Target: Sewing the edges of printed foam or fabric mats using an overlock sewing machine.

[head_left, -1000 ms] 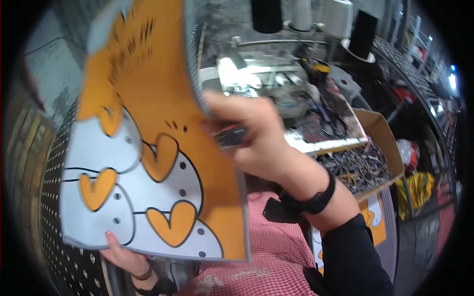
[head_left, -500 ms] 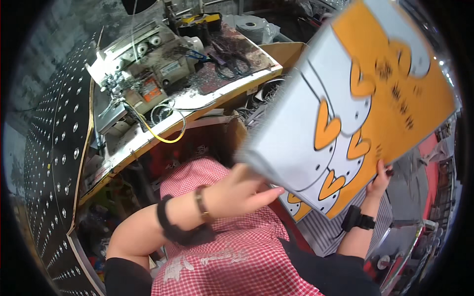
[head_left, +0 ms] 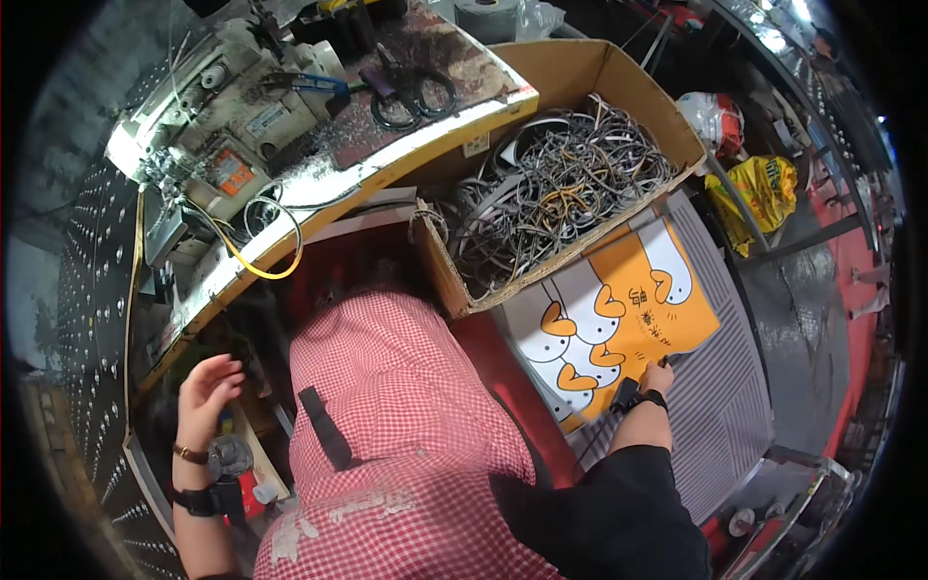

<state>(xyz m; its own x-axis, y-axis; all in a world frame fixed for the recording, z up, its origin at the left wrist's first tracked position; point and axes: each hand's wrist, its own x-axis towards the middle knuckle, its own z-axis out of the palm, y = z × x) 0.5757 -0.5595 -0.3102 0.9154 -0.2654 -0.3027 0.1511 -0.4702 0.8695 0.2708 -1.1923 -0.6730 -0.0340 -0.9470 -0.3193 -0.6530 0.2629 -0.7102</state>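
An orange and white mat printed with cartoon ducks lies on a grey striped mat to my right. My right hand is closed on the near edge of the duck mat, with a dark wristband above it. On the far left my left hand is raised, its fingers loosely bent and apart, holding nothing. It is nearest to the yellow-edged sewing table.
A sewing machine and black-handled scissors sit on the table. Beside it a cardboard box holds tangled trimmings. A yellow bag lies farther right. A red checked cloth covers my lap.
The duck mat has gone from raised and tilted before me down onto the striped mat. My left hand has let go and swung far left; my right hand stays at the mat's edge, lower.
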